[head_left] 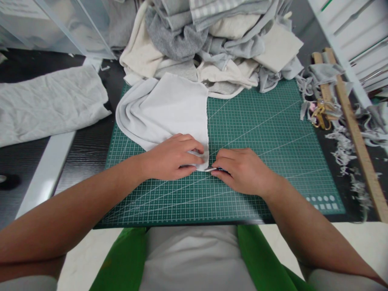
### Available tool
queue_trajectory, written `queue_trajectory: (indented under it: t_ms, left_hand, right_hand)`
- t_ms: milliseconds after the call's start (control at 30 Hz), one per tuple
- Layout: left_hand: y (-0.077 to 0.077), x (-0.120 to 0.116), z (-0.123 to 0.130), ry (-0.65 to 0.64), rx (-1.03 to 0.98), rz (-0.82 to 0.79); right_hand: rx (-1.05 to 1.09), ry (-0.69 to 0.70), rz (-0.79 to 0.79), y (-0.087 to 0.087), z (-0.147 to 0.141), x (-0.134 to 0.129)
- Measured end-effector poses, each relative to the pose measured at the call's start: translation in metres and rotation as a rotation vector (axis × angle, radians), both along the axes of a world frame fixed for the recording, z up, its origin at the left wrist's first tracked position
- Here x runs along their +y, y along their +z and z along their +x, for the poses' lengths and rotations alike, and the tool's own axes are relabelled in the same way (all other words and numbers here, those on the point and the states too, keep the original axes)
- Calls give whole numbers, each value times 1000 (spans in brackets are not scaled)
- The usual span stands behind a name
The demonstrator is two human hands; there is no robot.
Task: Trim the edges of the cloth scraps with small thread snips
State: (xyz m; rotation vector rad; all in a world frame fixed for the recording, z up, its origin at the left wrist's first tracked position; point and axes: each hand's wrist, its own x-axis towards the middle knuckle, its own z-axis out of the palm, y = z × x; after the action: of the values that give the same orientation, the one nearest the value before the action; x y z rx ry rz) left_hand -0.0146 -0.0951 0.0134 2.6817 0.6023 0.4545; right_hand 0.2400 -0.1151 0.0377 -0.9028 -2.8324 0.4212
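Note:
A pale grey-white cloth lies partly bunched on the green cutting mat, its straight right edge running toward me. My left hand rests on the cloth's near right corner, thumb and fingers bent round a bit of the fabric. Just right of that corner, my right hand is closed round a small tool with a dark blue handle. The tool's thin metal tip meets the cloth's corner; most of the tool is hidden in my fingers.
A large heap of grey and cream fabrics covers the mat's far edge. Folded grey cloth lies left. On the right are a wooden ruler, gold-handled scissors and scraps. Clear plastic bins stand far left.

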Motion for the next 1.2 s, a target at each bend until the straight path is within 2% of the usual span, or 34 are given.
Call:
queue_trajectory:
  t_ms: [200,467,867,1200]
  left_hand:
    - [1,0,-1,5,1,-1]
    - [-1,1,-1,0,6,-1]
    - [0,0,0,5,-15,2]
    - [1,0,-1,9,12,3]
  right_hand:
    - [13,-4,-17,1,1,0]
    - [132,-26,-59,-1,5,3]
    - [75,-15,-31,-5,-1,0]
    - [-1,-15,32,-1,-5,-3]
